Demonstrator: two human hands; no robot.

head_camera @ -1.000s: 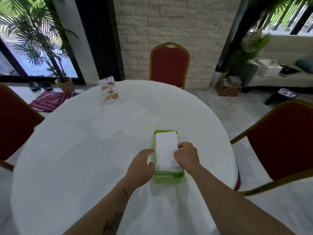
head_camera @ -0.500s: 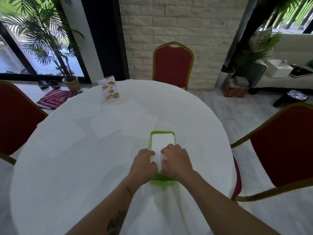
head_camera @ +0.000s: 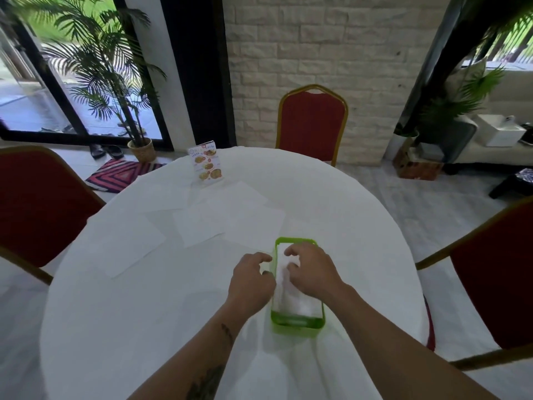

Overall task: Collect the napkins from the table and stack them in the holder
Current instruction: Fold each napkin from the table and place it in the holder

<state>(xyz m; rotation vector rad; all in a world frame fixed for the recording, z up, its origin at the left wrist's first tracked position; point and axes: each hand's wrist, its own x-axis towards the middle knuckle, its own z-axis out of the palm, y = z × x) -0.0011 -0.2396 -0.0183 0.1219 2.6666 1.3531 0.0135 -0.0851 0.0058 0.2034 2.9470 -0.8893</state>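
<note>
A green napkin holder (head_camera: 297,324) sits on the white round table (head_camera: 144,327), right of centre. White napkins (head_camera: 300,301) lie stacked inside it. My right hand (head_camera: 313,269) rests on top of that stack, fingers spread and pressing down at the far end. My left hand (head_camera: 251,280) is beside the holder's left wall, fingers loosely curled, holding nothing I can see. Several flat white napkins lie spread on the cloth further away: one (head_camera: 253,223) just beyond the holder, one (head_camera: 199,226) in the middle, one (head_camera: 129,243) at the left.
A menu card (head_camera: 206,166) stands at the table's far side. Red chairs stand at the far side (head_camera: 313,122), the left (head_camera: 37,203) and the right (head_camera: 496,272). A potted palm (head_camera: 138,145) and a striped mat (head_camera: 121,176) are beyond the table.
My hands have slid toward the holder's far end, exposing the near part of the stack. My left hand has come off the napkins to the holder's left side.
</note>
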